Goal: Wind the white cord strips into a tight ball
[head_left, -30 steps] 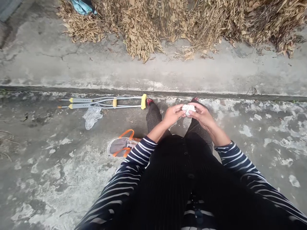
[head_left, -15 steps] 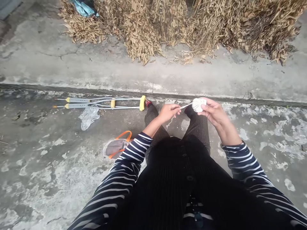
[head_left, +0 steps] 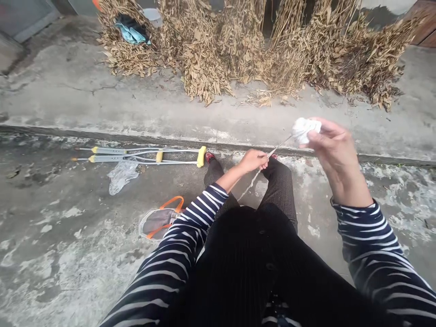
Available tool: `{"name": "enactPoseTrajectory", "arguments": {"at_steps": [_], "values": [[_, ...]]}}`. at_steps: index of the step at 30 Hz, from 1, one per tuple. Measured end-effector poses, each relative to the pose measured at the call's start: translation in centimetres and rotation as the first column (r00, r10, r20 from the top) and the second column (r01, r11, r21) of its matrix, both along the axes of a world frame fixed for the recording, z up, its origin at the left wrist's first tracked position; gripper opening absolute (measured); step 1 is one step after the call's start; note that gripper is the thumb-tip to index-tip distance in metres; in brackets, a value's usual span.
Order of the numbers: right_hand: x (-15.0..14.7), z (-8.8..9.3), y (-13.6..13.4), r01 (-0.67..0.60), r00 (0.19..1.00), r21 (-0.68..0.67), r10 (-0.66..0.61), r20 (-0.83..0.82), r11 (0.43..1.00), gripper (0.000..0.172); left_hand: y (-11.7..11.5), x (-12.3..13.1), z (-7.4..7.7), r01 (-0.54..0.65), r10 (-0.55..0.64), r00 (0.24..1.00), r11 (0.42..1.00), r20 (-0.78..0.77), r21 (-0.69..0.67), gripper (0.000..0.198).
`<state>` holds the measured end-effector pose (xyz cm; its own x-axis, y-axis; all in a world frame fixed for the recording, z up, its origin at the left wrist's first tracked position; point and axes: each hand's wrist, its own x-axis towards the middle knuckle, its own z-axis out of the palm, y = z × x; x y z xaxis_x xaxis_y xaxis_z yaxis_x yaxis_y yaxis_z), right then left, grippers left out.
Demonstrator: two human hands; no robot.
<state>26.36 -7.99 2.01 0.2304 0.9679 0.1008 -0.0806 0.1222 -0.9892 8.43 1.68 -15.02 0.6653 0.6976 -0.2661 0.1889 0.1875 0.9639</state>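
My right hand is raised at the right and grips a small white ball of thread. A pale strand of thread runs taut from the ball down to my left hand, which pinches it over my knees. The loose end of the strand hangs below the left hand towards my lap. I sit on the concrete ground with my legs stretched forward in dark trousers, and both arms wear striped sleeves.
A pair of metal crutches with yellow pads lies on the ground at the left, beside a crumpled clear plastic bag. An orange-handled bag lies by my left hip. Dry leafy stalks are heaped beyond a concrete step.
My hands were together around the ball. The right hand has lifted up and to the right with the ball, drawing out a length of thread that the left hand holds.
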Motion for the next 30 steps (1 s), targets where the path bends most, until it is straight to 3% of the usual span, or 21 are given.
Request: {"name": "enactPoseTrajectory", "arguments": {"at_steps": [4, 6, 8, 11, 14, 17, 19, 21, 23, 25, 27, 29, 30], "values": [[1.6, 2.1, 3.8, 0.092, 0.996, 0.164, -0.093, -0.002, 0.982, 0.037, 1.9, 1.1, 1.1, -0.061, 0.056, 0.994, 0.997, 0.095, 0.05, 0.015], [3.4, 2.6, 6.1, 0.164, 0.986, 0.247, -0.166, -0.014, 0.955, 0.038, 1.6, 0.8, 0.9, -0.029, 0.018, 0.993, 0.995, 0.117, 0.092, 0.015], [5.9, 3.0, 8.2, 0.261, 0.964, 0.345, -0.263, -0.044, 0.901, 0.04, 0.2, 0.1, -0.3, 0.053, -0.06, 0.994, 0.995, 0.086, 0.084, 0.017], [9.5, 3.7, 10.0, 0.33, 0.937, 0.433, -0.346, -0.046, 0.839, 0.042, -3.1, -1.7, -3.6, 0.116, -0.116, 0.993, 0.992, -0.005, -0.044, 0.022], [11.0, 4.5, 10.0, 0.348, 0.918, 0.493, -0.396, -0.009, 0.797, 0.042, -5.2, -3.8, -6.6, 0.002, -0.03, 0.985, 0.988, -0.173, -0.157, 0.021], [9.5, 4.9, 8.8, 0.303, 0.928, 0.505, -0.371, 0.036, 0.808, 0.039, -3.7, -5.0, -6.7, -0.093, 0.053, 0.963, 0.986, -0.264, -0.142, 0.027], [7.3, 4.8, 7.9, 0.253, 0.947, 0.468, -0.316, 0.06, 0.847, 0.04, -0.5, -4.3, -4.7, -0.15, 0.123, 0.957, 0.985, -0.264, -0.082, 0.03], [5.2, 4.7, 7.1, 0.216, 0.963, 0.4, -0.262, 0.066, 0.891, 0.04, 4.0, -2.1, -0.8, -0.202, 0.199, 0.96, 0.979, -0.198, 0.008, 0.033], [3.6, 4.8, 6.6, 0.193, 0.974, 0.341, -0.223, 0.05, 0.92, 0.038, 8.6, 1.0, 4.8, -0.283, 0.289, 0.957, 0.943, -0.005, 0.176, 0.035], [2.8, 5.2, 6.0, 0.171, 0.98, 0.315, -0.194, 0.043, 0.934, 0.037, 12.2, 4.0, 11.4, -0.334, 0.268, 0.936, 0.881, 0.23, 0.334, 0.03], [2.6, 5.9, 5.5, 0.146, 0.982, 0.312, -0.176, 0.071, 0.939, 0.036, 14.3, 6.0, 17.6, -0.356, 0.206, 0.909, 0.837, 0.363, 0.416, 0.023], [2.7, 6.3, 4.9, 0.128, 0.979, 0.311, -0.17, 0.112, 0.942, 0.036, 14.9, 6.7, 21.9, -0.395, 0.161, 0.875, 0.783, 0.457, 0.481, 0.023], [2.7, 6.4, 4.7, 0.124, 0.977, 0.306, -0.17, 0.127, 0.944, 0.036, 14.9, 6.5, 23.0, -0.425, 0.155, 0.857, 0.752, 0.492, 0.504, 0.022]]}}
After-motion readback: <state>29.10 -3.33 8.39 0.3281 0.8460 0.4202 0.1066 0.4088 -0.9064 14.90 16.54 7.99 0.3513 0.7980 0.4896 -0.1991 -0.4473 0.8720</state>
